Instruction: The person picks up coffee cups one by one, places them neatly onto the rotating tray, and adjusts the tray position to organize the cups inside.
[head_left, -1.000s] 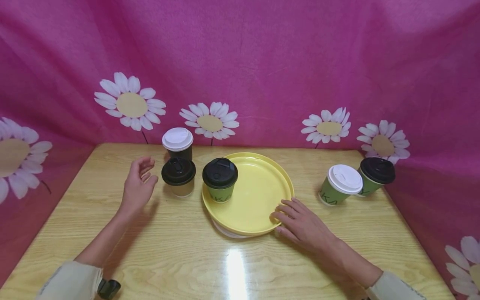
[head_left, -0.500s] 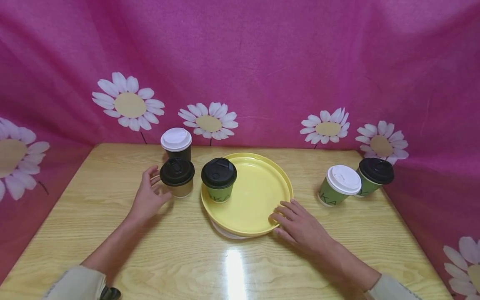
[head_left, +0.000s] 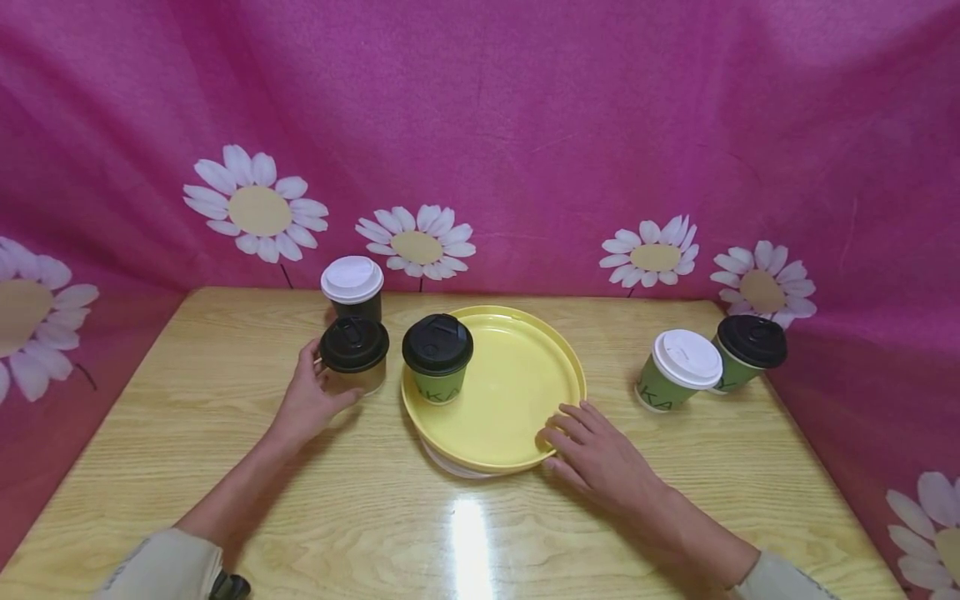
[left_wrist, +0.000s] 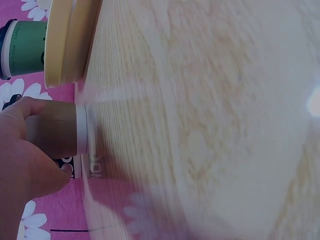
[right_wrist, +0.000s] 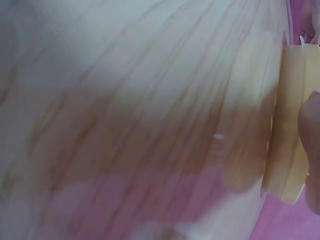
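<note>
My left hand (head_left: 305, 404) is around a brown paper coffee cup (head_left: 367, 381) with a black lid, upright on the table. In the left wrist view, the thumb lies along one side of the cup (left_wrist: 57, 127) and fingers curl round the other. My right hand (head_left: 606, 461) holds the near right rim of a round yellow tray (head_left: 502, 462), fingertips over the edge and thumb outside. A green coffee cup (head_left: 441, 387) with a black lid stands on the tray's left side.
Behind the brown cup stands a dark cup (head_left: 352, 283) with a white lid. At the right are a green cup (head_left: 663, 386) with a white lid and a green cup (head_left: 750, 343) with a black lid. A pink flowered cloth (head_left: 525, 150) hangs behind the wooden table (head_left: 360, 517).
My left hand has moved right to the brown cup, and its fingers have gone round it. The right hand has stayed at the tray rim.
</note>
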